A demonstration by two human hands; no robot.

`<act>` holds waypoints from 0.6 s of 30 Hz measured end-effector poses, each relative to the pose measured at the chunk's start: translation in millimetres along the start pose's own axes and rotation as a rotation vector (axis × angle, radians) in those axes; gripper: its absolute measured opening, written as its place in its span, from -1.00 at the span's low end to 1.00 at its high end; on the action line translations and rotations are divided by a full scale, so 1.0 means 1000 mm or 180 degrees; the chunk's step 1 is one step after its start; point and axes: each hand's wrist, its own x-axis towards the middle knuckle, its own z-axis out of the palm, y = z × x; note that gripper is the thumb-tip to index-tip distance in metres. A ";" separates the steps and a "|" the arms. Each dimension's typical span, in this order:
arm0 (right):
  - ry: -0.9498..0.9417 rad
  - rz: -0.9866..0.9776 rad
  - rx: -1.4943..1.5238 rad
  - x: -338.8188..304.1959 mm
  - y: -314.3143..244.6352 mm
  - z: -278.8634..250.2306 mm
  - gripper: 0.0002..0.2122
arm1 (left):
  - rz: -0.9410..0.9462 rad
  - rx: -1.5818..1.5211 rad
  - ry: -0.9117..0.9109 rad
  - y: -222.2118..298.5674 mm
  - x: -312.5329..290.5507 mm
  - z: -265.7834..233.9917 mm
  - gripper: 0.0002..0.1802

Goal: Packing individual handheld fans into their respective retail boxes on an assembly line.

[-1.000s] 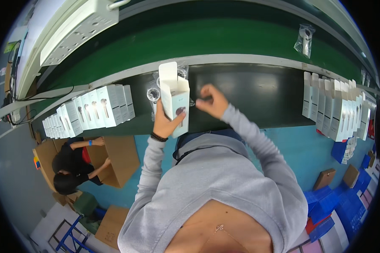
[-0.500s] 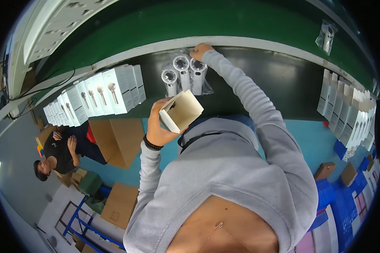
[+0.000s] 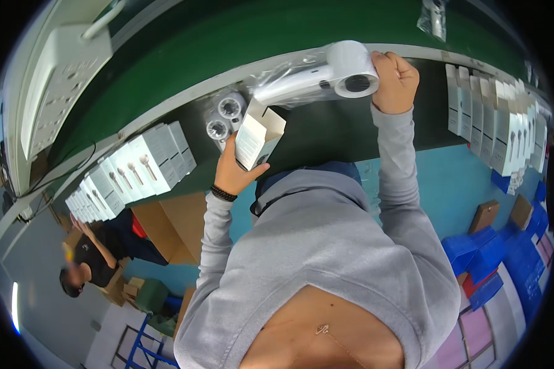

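Note:
My left hand (image 3: pixel 235 174) grips an opened white cardboard box (image 3: pixel 252 142) from below, its flaps raised and its mouth upward. Up at the far side of the dark bench (image 3: pixel 326 126), my right hand (image 3: pixel 395 83) is closed at the round head of a white hair-dryer-shaped device (image 3: pixel 351 69) in a clear plastic bag. The device lies sideways in the air, its handle pointing left toward the box's top. Two more such bagged devices (image 3: pixel 229 109) stand beyond my left hand, partly behind the box.
A row of white printed boxes (image 3: pixel 138 166) stands at the left of the bench, another row of boxes (image 3: pixel 492 117) at the right. Another bagged device (image 3: pixel 436 19) lies on the green surface at far right. A person in black (image 3: pixel 101 258) is at lower left by a large carton (image 3: pixel 178 224).
My right hand has lifted one bagged device off the group and moved right with it, turning it sideways. The box in my left hand has tipped more upright. The view has shifted.

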 end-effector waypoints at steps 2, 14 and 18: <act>0.0165 -0.0177 -0.0033 -0.008 -0.019 0.002 -0.63 | 0.0119 -0.0097 -0.0109 0.015 0.009 0.007 -0.08; -0.1555 -0.1620 -0.1006 -0.023 -0.035 -0.001 -0.65 | 0.0107 -0.0263 -0.0449 0.044 0.019 0.034 -0.13; -0.1271 -0.1435 -0.0821 -0.019 -0.032 0.013 -0.65 | 0.0073 -0.0433 -0.0632 0.049 0.017 0.037 -0.12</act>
